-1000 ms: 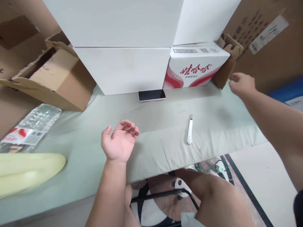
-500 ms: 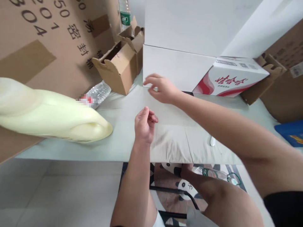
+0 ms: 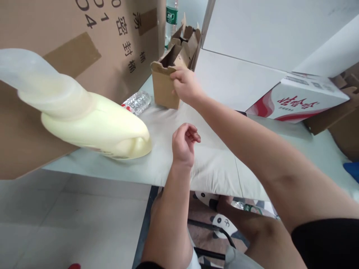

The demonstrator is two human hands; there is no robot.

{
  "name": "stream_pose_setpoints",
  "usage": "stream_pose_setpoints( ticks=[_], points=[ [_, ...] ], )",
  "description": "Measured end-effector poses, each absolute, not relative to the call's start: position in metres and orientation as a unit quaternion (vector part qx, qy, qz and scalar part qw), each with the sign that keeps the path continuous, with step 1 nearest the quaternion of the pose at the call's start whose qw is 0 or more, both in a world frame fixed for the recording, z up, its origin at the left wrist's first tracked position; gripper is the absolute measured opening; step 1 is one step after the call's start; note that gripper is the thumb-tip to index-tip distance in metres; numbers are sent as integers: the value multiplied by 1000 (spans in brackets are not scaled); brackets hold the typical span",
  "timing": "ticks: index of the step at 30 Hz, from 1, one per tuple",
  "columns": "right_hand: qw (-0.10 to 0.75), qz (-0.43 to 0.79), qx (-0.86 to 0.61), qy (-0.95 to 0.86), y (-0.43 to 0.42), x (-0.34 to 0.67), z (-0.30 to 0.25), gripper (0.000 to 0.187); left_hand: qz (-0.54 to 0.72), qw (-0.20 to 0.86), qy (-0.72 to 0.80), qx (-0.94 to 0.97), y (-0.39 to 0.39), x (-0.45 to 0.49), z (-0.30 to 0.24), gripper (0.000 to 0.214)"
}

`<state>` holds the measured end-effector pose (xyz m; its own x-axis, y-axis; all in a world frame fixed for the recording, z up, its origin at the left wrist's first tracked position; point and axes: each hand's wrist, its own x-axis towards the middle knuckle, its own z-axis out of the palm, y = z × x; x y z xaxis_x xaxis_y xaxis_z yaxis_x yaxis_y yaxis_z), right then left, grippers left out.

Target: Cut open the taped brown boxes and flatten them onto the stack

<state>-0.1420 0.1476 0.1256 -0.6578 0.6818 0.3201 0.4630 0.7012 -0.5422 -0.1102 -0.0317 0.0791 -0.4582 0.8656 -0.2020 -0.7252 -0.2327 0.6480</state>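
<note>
My right hand reaches to the near upper corner of a small open-topped cardboard box. Its thumb and fingers are closed on the box's top edge. The box stands upright on the cloth-covered table, and flaps stick up behind its opening. My left hand hovers over the cloth in front of me, fingers loosely curled and holding nothing. Left of the box lies a clear plastic bottle with a red label. A large pale yellow bottle is tilted at the table's left side.
White boxes stand along the back, beside a white-and-red carton. A big brown carton fills the left. A green-labelled bottle stands behind the small box. Below the table edge are my legs and a panda-patterned mat.
My right hand has moved onto the cardboard box and taken hold of its top edge. My left hand stays loosely curled over the cloth. The view has turned left.
</note>
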Motion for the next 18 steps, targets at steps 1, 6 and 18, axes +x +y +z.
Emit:
stream_pose_setpoints(
  ticks=[1, 6, 18],
  points=[
    [282, 233, -322, -873, 144, -127, 126, 29, 782, 496, 369, 76, -32, -110, 78, 32],
    [348, 359, -310, -808, 97, -23, 140, 19, 853, 245, 447, 113, -41, -106, 78, 32],
    [365, 319, -214, -848, -69, 190, 140, 28, 726, 133, 480, 474, -44, -96, 96, 29]
  ],
)
